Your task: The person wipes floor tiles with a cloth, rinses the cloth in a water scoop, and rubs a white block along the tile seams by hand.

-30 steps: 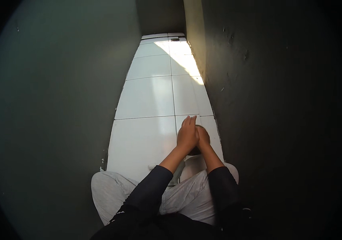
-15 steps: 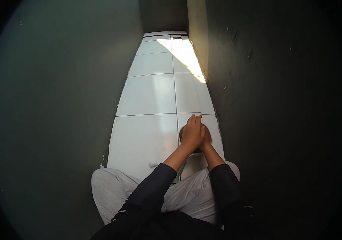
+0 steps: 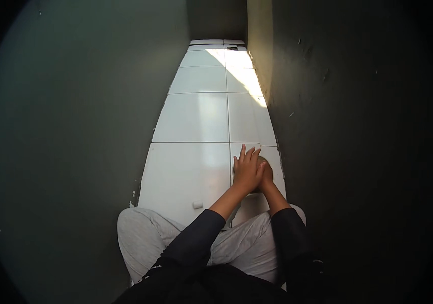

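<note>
My left hand (image 3: 248,169) lies with its fingers spread over a dark round object (image 3: 254,191), most of which the hands cover. Close against it on the right is my right hand (image 3: 266,175), its fingers largely hidden behind the left one. The two hands touch or overlap. Whether the right hand grips the round object cannot be made out. A small white piece (image 3: 197,205) lies on the tiles to the left of my left forearm.
White floor tiles (image 3: 191,119) run forward between a dark wall (image 3: 90,126) on the left and another (image 3: 348,142) on the right. My crossed legs in grey trousers (image 3: 143,238) are at the bottom. A small dark item (image 3: 232,48) lies far ahead.
My left hand's fingers have spread farther apart. The whole view has shifted a little, so the floor and hands appear farther right. The small white piece has come into clearer view.
</note>
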Action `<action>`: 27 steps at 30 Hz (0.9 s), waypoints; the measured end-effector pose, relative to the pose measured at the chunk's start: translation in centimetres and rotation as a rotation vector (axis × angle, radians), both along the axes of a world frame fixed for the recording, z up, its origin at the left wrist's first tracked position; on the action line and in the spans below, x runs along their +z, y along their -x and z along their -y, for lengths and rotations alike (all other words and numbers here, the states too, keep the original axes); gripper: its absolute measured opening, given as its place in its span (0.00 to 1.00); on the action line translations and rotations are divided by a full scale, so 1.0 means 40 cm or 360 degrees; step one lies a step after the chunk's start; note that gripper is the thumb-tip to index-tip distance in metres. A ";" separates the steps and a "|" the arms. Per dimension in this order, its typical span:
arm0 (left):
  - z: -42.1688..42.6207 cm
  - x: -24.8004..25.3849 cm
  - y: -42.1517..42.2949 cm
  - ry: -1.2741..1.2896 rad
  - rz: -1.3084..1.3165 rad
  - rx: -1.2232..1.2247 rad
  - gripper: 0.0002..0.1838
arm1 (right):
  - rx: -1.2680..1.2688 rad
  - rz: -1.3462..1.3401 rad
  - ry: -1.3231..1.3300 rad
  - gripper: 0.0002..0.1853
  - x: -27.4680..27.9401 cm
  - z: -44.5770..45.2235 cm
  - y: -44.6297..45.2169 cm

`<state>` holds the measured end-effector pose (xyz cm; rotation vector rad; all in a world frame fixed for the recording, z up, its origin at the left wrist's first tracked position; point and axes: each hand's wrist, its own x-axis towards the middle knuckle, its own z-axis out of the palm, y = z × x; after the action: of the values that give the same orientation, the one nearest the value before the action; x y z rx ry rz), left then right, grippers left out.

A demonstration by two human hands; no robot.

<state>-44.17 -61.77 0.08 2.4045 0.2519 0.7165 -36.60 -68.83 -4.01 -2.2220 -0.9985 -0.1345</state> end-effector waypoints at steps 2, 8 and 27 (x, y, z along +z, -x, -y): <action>-0.001 -0.002 0.007 0.0049 -0.0024 -0.0010 0.27 | 0.0012 -0.0056 0.0053 0.12 0.008 0.002 0.005; -0.022 0.009 0.052 0.0216 -0.0015 0.0005 0.27 | -0.0057 -0.0292 0.0271 0.13 0.046 -0.001 0.032; -0.338 -0.082 0.410 0.1497 0.0190 -0.0269 0.09 | 0.0843 -0.1143 -0.0366 0.24 0.134 -0.188 0.311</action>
<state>-60.57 -48.26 -3.19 1.4630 0.2565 0.4975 -49.04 -61.30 1.37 -1.5334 -1.0369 0.6989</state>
